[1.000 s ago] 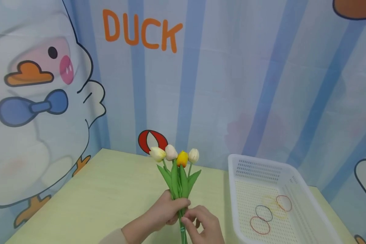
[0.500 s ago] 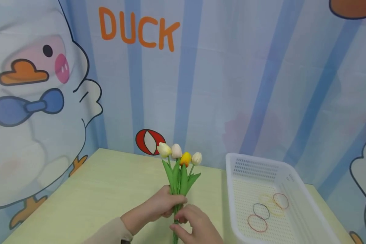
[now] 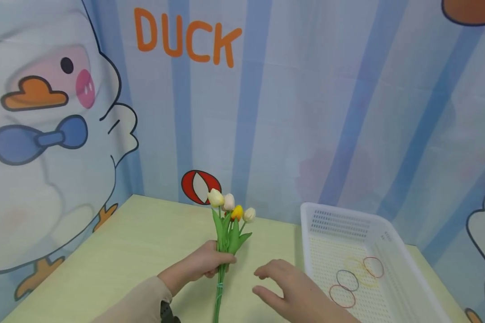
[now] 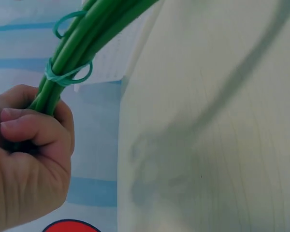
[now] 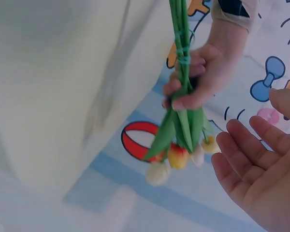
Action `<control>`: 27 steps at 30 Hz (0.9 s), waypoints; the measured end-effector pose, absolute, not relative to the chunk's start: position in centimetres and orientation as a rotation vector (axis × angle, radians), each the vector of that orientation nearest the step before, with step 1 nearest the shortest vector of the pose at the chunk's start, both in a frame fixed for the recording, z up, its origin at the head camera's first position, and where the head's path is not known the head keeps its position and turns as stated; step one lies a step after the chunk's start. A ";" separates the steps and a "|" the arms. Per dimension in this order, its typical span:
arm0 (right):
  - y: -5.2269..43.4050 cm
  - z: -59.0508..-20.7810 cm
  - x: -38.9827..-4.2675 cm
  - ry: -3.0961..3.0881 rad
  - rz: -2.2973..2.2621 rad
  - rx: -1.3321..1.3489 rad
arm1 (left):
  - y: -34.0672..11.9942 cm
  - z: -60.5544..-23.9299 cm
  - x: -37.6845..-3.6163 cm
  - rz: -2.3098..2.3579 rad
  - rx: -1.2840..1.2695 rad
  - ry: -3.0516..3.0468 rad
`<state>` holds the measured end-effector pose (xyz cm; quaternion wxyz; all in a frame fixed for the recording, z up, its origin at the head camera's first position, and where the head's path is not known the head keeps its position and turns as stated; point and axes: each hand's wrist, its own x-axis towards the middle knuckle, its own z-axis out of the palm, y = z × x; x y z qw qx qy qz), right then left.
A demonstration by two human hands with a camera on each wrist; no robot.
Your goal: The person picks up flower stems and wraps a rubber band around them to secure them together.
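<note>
My left hand [image 3: 204,261] grips a bunch of artificial tulips [image 3: 228,233] by the stems, just under the leaves. The heads are white, pale pink and yellow-orange, and they point up and away from me. A teal rubber band [image 4: 63,77] is wound around the stems below the hand, with a loose loop standing off in the left wrist view. My right hand [image 3: 293,287] is apart from the bunch, to its right, with relaxed fingers and nothing in them. In the right wrist view its palm and fingers [image 5: 251,159] show beside the tulip heads.
A white perforated plastic basket [image 3: 307,251] stands on the table [image 3: 145,233] at the right. Several rubber bands lie in it, among them a red band [image 3: 342,306] and a dark blue band [image 3: 357,280]. A duck-print curtain [image 3: 291,112] hangs behind the table.
My right hand has let go of the stems and moved away to the right. The left hand has shifted the bunch slightly left, and the teal band on the stems now shows uncovered.
</note>
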<state>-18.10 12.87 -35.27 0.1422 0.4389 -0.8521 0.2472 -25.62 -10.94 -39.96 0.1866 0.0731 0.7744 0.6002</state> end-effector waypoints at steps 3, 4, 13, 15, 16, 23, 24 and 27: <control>13.9 -33.9 -18.1 -2.528 0.684 1.190 | -11.0 -40.4 -26.1 1.679 0.179 2.215; 14.2 -33.5 -18.1 -2.544 0.668 1.156 | -11.0 -40.6 -26.2 1.680 0.162 2.225; 16.3 -32.0 -19.0 -2.623 0.607 0.916 | -10.7 -42.5 -27.0 1.749 0.072 2.276; 16.7 -32.1 -19.4 -2.615 0.596 0.892 | -10.7 -42.8 -27.2 1.748 0.044 2.274; 16.8 -32.1 -19.5 -2.606 0.589 0.882 | -10.6 -43.0 -27.3 1.747 0.031 2.273; 18.0 -32.2 -20.7 -2.582 0.520 0.875 | -10.4 -44.1 -28.0 1.718 0.020 2.309; 18.1 -32.2 -20.8 -2.584 0.505 0.879 | -10.4 -44.3 -28.0 1.715 0.023 2.315; 18.5 -32.5 -21.2 -2.590 0.461 0.900 | -10.5 -44.6 -28.0 1.694 0.027 2.333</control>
